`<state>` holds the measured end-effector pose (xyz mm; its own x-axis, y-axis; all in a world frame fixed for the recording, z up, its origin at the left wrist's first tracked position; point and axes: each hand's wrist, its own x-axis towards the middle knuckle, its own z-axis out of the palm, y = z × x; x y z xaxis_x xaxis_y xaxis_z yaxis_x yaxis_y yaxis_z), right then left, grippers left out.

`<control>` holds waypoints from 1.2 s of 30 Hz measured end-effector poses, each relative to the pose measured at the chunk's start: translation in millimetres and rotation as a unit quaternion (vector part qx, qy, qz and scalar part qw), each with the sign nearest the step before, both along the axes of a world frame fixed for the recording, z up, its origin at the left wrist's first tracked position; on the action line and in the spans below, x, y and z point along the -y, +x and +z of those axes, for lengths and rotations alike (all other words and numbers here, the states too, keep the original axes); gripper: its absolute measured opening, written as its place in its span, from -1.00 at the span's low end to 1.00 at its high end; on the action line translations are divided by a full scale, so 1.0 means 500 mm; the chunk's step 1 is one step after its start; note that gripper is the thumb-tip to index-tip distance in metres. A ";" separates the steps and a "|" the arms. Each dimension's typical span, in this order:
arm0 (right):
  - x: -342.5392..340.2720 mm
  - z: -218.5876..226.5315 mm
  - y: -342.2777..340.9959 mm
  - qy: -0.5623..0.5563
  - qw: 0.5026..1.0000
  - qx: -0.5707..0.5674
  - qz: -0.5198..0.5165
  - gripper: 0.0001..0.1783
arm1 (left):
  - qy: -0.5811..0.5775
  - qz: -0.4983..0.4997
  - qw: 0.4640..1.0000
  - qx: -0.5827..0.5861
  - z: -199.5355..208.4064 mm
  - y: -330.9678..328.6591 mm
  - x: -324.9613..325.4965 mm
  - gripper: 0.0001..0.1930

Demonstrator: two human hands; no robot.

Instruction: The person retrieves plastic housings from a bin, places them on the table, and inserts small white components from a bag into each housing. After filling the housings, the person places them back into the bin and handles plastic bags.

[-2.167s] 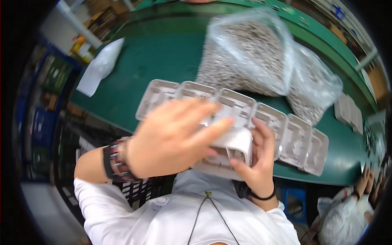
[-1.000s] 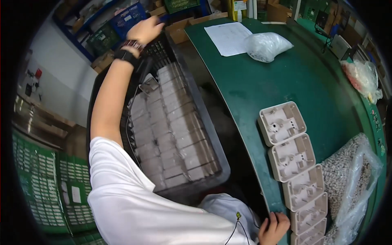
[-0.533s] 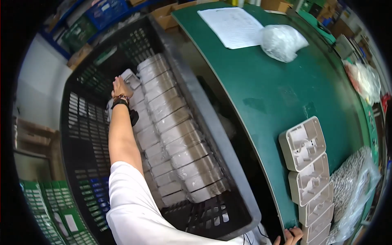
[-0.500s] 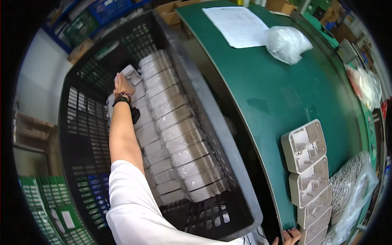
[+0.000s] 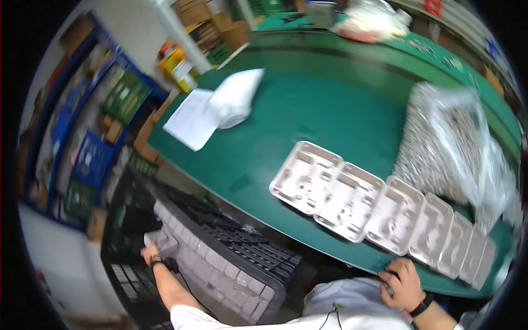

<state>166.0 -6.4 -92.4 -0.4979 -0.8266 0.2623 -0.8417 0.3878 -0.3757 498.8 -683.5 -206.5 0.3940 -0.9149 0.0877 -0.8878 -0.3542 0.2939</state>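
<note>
My left hand (image 5: 149,253) reaches into the black crate (image 5: 211,235) at the lower left. Its fingers are closed on the edge of a light grey plastic housing (image 5: 160,241) on top of the others. Rows of wrapped housings (image 5: 220,269) fill much of the crate. My right hand (image 5: 403,286) is at the green table's front edge, its fingers curled round something small and dark that I cannot make out. Just beyond it, several open plastic housings (image 5: 352,202) stand in a slanting row, their moulded insides facing up.
On the green table (image 5: 324,110) a large clear bag of small metallic-looking parts (image 5: 440,143) lies behind the row. A white plastic bag (image 5: 236,99) rests on a paper sheet (image 5: 190,121) at the left. Farther back are a yellow container (image 5: 179,69) and blue shelving (image 5: 60,148).
My view has swung right, bringing the whole table row and my right hand into sight. My left hand is still at the housing in the crate, which now appears lower in view.
</note>
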 end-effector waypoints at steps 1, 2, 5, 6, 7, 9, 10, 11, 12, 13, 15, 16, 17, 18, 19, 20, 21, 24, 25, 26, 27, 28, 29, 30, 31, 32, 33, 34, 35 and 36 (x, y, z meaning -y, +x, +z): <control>-0.015 0.004 -0.012 -0.038 0.999 0.016 0.026 -0.57 | -0.040 -0.010 0.999 0.026 0.007 0.197 0.103 -0.40; -0.025 0.004 -0.011 -0.050 0.998 0.026 0.010 -0.57 | -0.053 0.086 0.992 -0.075 0.067 0.192 0.150 -0.55; -0.028 0.011 0.007 -0.027 1.000 0.000 0.004 -0.60 | -0.040 -0.103 0.934 -0.339 0.106 0.092 0.147 -0.36; -0.028 0.008 0.011 -0.033 0.999 -0.020 0.011 -0.61 | -0.042 -0.148 0.910 -0.384 0.174 0.032 0.148 -0.42; -0.027 0.005 0.014 -0.040 0.998 -0.039 0.020 -0.61 | -0.045 -0.192 0.882 -0.428 0.256 -0.028 0.136 -0.48; -0.016 -0.001 0.020 -0.043 0.998 -0.035 0.027 -0.63 | -0.047 -0.270 0.818 -0.506 0.405 -0.152 0.049 -0.60; -0.013 -0.003 0.024 -0.042 0.998 -0.035 0.018 -0.65 | -0.036 -0.314 0.777 -0.545 0.426 -0.214 -0.048 -0.66; -0.014 -0.009 0.024 -0.041 0.998 -0.034 0.016 -0.65 | -0.058 -0.291 0.745 -0.597 0.473 -0.339 -0.184 -0.67; -0.015 -0.015 0.022 -0.043 0.998 -0.047 0.013 -0.66 | -0.006 -0.344 0.741 -0.577 0.507 -0.423 -0.282 -0.69; -0.018 -0.018 0.024 -0.053 0.997 -0.060 0.017 -0.67 | 0.023 -0.377 0.716 -0.587 0.535 -0.486 -0.374 -0.72; -0.027 -0.025 0.018 -0.092 0.994 -0.042 0.030 -0.68 | 0.120 -0.402 0.694 -0.585 0.551 -0.632 -0.537 -0.76; -0.034 -0.022 0.020 -0.136 0.989 -0.027 0.049 -0.70 | 0.223 -0.503 0.613 -0.567 0.542 -0.674 -0.548 -0.74; -0.052 -0.017 0.025 -0.178 0.982 -0.012 0.064 -0.71 | 0.252 -0.495 0.618 -0.557 0.521 -0.731 -0.572 -0.72; -0.073 -0.007 0.029 -0.175 0.983 -0.014 0.052 -0.71 | 0.285 -0.488 0.619 -0.546 0.495 -0.801 -0.614 -0.68; -0.096 0.014 0.037 -0.203 0.977 -0.032 0.049 -0.74 | 0.290 -0.505 0.631 -0.512 0.471 -0.853 -0.653 -0.64; -0.120 0.036 0.046 -0.229 0.971 -0.051 0.045 -0.76 | 0.296 -0.522 0.642 -0.478 0.448 -0.899 -0.684 -0.58; -0.152 0.053 0.046 -0.254 0.964 -0.070 0.047 -0.78 | 0.305 -0.524 0.633 -0.481 0.424 -0.941 -0.699 -0.58; -0.289 0.061 0.053 -0.299 0.940 -0.119 -0.109 -0.86 | 0.393 -0.508 0.648 -0.410 0.345 -1.045 -0.739 -0.52; -0.344 0.068 0.059 -0.285 0.933 -0.130 -0.178 -0.88 | 0.405 -0.510 0.639 -0.409 0.326 -1.062 -0.749 -0.52; -0.399 0.069 0.066 -0.270 0.920 -0.141 -0.248 -0.89 | 0.395 -0.506 0.654 -0.400 0.312 -1.075 -0.753 -0.49; -0.443 0.062 0.079 -0.279 0.882 -0.166 -0.341 -0.91 | 0.391 -0.506 0.665 -0.387 0.300 -1.093 -0.778 -0.45; -0.483 0.054 0.086 -0.285 0.837 -0.190 -0.428 -0.91 | 0.354 -0.515 0.699 -0.348 0.291 -1.096 -0.795 -0.42; -0.525 0.040 0.086 -0.271 0.834 -0.193 -0.441 -0.91 | 0.313 -0.523 0.730 -0.308 0.298 -1.088 -0.820 -0.38; -0.562 0.023 0.080 -0.318 0.775 -0.184 -0.514 -0.90 | 0.297 -0.542 0.745 -0.249 0.300 -1.074 -0.793 -0.35; -0.594 0.013 0.068 -0.361 0.707 -0.175 -0.582 -0.87 | 0.279 -0.561 0.755 -0.190 0.305 -1.076 -0.789 -0.32; -0.619 0.012 0.058 -0.355 0.709 -0.177 -0.582 -0.87 | 0.286 -0.560 0.754 -0.191 0.300 -1.080 -0.795 -0.32; -0.637 0.009 0.046 -0.389 0.692 -0.123 -0.596 -0.86 | 0.271 -0.570 0.763 -0.139 0.309 -1.065 -0.800 -0.34; -0.654 0.012 0.040 -0.420 0.670 -0.069 -0.608 -0.85 | 0.256 -0.580 0.769 -0.087 0.320 -1.055 -0.806 -0.36; -0.670 0.016 0.035 -0.449 0.646 -0.014 -0.617 -0.84 | 0.240 -0.586 0.773 -0.035 0.323 -1.045 -0.807 -0.37; -0.689 0.020 0.036 -0.451 0.655 -0.011 -0.607 -0.84 | 0.239 -0.576 0.780 -0.042 0.323 -1.037 -0.805 -0.37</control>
<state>183.9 337.9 -82.2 -0.6325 0.6696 0.3893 -0.1289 0.4046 -0.9054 -19.9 -281.1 -44.9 -0.7291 -0.5862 -0.3534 -0.6820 0.5788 0.4471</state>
